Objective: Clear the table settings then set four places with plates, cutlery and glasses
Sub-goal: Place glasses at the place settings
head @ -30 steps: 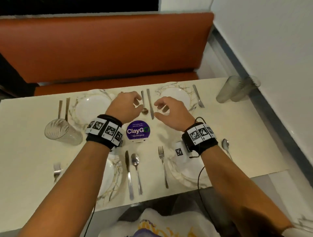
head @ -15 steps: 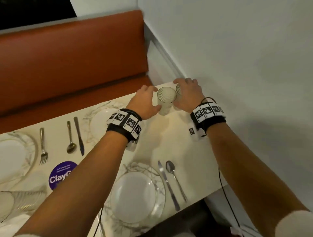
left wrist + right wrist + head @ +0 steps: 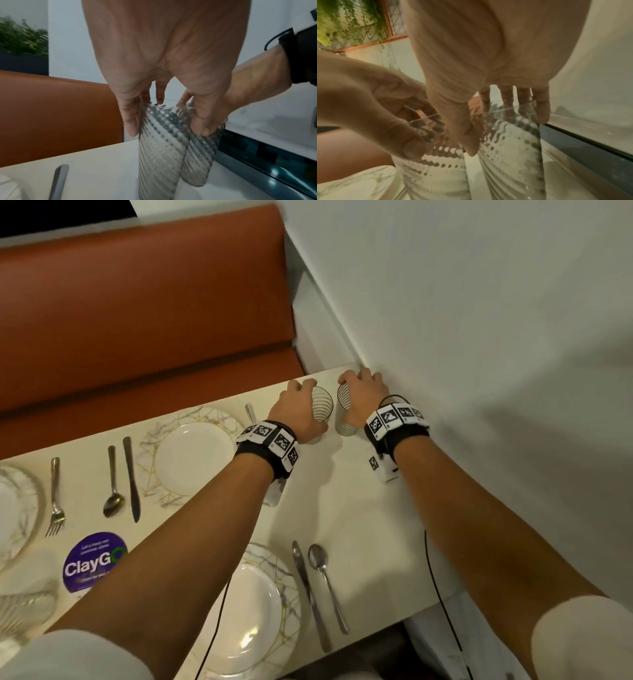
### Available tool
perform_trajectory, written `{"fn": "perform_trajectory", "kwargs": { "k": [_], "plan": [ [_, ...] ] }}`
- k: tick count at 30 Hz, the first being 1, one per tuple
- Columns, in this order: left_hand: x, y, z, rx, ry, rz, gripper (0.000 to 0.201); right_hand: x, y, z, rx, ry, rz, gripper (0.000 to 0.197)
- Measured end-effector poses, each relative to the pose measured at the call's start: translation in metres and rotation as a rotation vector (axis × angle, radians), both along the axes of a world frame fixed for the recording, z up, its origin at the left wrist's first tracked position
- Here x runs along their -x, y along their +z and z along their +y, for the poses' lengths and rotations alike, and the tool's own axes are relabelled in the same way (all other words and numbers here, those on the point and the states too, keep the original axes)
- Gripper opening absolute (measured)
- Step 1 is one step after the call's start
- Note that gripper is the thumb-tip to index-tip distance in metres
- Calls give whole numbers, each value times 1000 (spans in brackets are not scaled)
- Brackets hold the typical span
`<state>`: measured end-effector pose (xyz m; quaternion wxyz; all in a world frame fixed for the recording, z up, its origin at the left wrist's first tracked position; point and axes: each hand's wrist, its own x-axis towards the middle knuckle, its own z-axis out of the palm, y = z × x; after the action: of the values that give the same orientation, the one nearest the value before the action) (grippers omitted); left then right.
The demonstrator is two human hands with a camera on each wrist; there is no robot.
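Observation:
Two clear ribbed glasses stand upright side by side at the table's far right corner, against the wall. My left hand (image 3: 301, 405) grips the left glass (image 3: 322, 409) from above, with the fingers and thumb curled round its upper part (image 3: 161, 148). My right hand (image 3: 361, 395) grips the right glass (image 3: 343, 410) the same way (image 3: 510, 155). Both glass bases appear to sit on the tabletop. The hands almost touch each other.
A far plate (image 3: 191, 460) sits left of my left wrist, a near plate (image 3: 250, 611) under my left forearm. A knife (image 3: 310, 594) and spoon (image 3: 323, 577) lie beside the near plate. Further left are cutlery (image 3: 132, 477), another glass (image 3: 24, 607) and a purple sticker (image 3: 90, 563). An orange bench (image 3: 137, 320) runs behind the table.
Both hands moved from the table's middle to the far right corner and took hold of the two glasses. The view swung right with them.

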<state>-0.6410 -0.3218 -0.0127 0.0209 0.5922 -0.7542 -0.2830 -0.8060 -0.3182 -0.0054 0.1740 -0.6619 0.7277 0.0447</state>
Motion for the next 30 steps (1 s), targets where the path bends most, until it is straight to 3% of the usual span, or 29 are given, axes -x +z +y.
{"fn": "perform_trajectory", "kwargs": {
  "k": [8,17,27,30],
  "plan": [
    [-101,30,53,47,293,284,88,-53,29,52,69,-18,-204,78],
    [-233,14,153,6,521,256,92,-172,16,137,-20,183,-296,80],
    [-278,-13,208,12,611,280,96,-226,-6,171,-18,229,-127,84],
    [-282,-17,213,18,624,308,101,-227,-5,171,-30,182,-159,90]
  ]
}}
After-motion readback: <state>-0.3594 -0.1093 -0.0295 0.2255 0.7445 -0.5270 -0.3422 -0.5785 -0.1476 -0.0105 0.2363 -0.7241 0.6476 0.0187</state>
